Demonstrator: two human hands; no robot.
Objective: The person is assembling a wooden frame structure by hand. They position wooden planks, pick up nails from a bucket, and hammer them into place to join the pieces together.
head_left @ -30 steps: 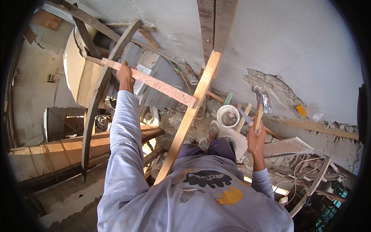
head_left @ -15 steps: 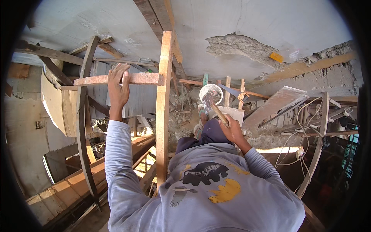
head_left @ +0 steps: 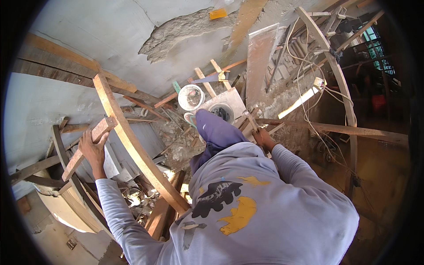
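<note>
Two hands busy. Left hand [head_left: 93,152] is clenched on a short batten [head_left: 88,145], held across a long plank [head_left: 132,141] at left; batten and plank touch, but whether they're fastened I cannot tell. Right hand [head_left: 264,138] grips a hammer [head_left: 252,121] handle, head down, low beside the purple-clad leg [head_left: 216,132]. Judgement: batten positioned, nailing not started. Farther off: white bucket [head_left: 191,97], loose laths, rubble, cracked wall.

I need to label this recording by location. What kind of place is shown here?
Probably a building site or rough workshop: bare wooden beams, a patch of broken plaster on the wall, rubble and loose cables lying about.
</note>
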